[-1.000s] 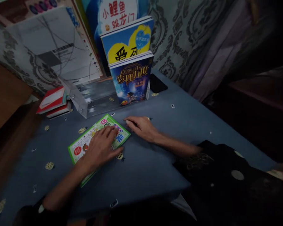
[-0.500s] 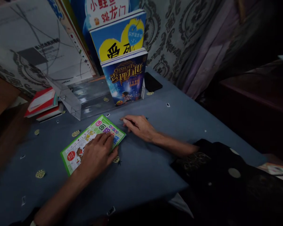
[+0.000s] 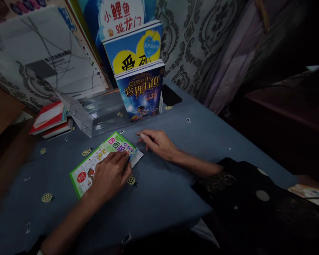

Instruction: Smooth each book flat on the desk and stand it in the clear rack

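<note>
A thin booklet (image 3: 98,161) with a green border and a cartoon cover lies flat on the blue table. My left hand (image 3: 110,173) rests over its right half, thumb and fingers closed at the right edge. The cover is raised a little there, and a strip of pale page (image 3: 137,158) shows beneath. Beyond the booklet's right corner, my right hand (image 3: 161,144) is low over the table. It holds nothing; the index finger points left with the thumb alongside, and the other fingers bend underneath.
A clear plastic stand (image 3: 85,122) holds a dark blue book (image 3: 142,94), with a blue-and-yellow book (image 3: 134,49) behind it. A black phone (image 3: 171,94) lies to the right. Red books (image 3: 49,117) are stacked left. The patterned tablecloth (image 3: 172,187) covers the table.
The right edge of the booklet's cover has come up under my left hand, baring pale paper. My right hand has barely moved. The view has tilted up slightly.
</note>
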The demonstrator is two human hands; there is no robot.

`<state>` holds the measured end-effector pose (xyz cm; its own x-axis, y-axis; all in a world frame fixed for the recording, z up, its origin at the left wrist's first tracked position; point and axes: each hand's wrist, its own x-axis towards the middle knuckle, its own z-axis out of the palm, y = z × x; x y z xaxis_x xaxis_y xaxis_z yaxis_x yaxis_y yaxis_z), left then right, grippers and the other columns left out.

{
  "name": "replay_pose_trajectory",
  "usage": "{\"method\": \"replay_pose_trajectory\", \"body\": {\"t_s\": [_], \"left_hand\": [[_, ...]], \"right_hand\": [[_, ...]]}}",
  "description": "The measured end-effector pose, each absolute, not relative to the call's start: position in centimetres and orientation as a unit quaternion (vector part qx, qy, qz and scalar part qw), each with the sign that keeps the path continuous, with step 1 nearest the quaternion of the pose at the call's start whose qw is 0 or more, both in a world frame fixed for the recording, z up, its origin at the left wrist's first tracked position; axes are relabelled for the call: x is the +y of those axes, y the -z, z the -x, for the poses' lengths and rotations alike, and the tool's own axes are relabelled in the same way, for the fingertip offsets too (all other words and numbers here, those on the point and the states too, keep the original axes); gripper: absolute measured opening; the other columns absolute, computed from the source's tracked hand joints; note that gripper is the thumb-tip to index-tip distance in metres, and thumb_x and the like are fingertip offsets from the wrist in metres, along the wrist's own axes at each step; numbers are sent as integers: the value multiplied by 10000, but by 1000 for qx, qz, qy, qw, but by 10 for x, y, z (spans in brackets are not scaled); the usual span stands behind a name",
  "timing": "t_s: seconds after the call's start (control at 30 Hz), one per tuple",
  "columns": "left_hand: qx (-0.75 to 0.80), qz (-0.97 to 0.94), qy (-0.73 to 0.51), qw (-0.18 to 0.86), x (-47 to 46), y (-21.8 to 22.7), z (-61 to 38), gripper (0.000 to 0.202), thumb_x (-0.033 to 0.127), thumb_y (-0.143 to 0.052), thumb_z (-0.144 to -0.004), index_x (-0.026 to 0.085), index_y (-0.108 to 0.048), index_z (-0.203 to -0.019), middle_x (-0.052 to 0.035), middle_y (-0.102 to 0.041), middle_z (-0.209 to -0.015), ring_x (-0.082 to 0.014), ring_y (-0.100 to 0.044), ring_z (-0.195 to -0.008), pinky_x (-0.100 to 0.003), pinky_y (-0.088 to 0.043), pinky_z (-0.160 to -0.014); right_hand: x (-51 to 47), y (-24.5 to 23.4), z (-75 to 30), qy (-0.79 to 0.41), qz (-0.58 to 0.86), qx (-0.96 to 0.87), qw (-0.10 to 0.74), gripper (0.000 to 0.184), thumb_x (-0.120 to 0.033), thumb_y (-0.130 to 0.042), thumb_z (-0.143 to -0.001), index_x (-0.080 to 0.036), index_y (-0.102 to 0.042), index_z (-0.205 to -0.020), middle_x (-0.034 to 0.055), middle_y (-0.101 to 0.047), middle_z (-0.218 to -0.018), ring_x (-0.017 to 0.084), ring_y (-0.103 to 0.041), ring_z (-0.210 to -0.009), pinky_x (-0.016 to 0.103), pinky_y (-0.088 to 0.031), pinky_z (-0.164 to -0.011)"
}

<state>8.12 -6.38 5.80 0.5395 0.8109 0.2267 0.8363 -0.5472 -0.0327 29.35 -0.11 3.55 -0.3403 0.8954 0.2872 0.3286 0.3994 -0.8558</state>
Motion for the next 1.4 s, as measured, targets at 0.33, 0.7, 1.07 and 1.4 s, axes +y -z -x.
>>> {"method": "replay_pose_trajectory", "body": {"t_s": [0.33, 0.7, 1.07, 1.4], "left_hand": [[-498, 863, 63, 57, -68, -59, -87, 294, 247, -505, -947, 173, -704, -1151, -89, -730, -1204, -278, -658, -1110, -429, -593, -868], [-638, 769, -43, 9, -51, -81, -19, 385, 335, -465, -993, 268, -597, -1349, -102, -581, -1425, -329, -583, -1245, -462, -538, -908], [-722, 691, -38, 4, -83, -76, 3, 347, 410, -438, -997, 251, -650, -1221, -97, -635, -1091, -287, -667, -1032, -346, -534, -725], [-729, 682, -49, 26, -68, -72, 0, 293, 347, -457, -998, 155, -653, -1100, -144, -635, -1081, -293, -657, -1048, -361, -528, -788]], "right_hand": [[-10, -39, -292, -360, 381, -732, 435, 333, -373, -431, -1006, -165, -690, -984, 27, -708, -804, 98, -573, -513, 241, -458, -559], [-26, -39, -283, -309, 296, -861, 276, 354, -349, -444, -1003, -174, -714, -856, 15, -673, -649, 120, -532, -524, 251, -381, -526], [0, -34, -262, -251, 262, -893, 266, 254, -249, -522, -949, -178, -718, -1094, 123, -740, -1036, 258, -668, -985, 430, -538, -867], [32, -30, -240, -239, 263, -900, 251, 331, -265, -545, -956, -180, -682, -1245, 148, -714, -1179, 288, -631, -1123, 486, -516, -964]]}}
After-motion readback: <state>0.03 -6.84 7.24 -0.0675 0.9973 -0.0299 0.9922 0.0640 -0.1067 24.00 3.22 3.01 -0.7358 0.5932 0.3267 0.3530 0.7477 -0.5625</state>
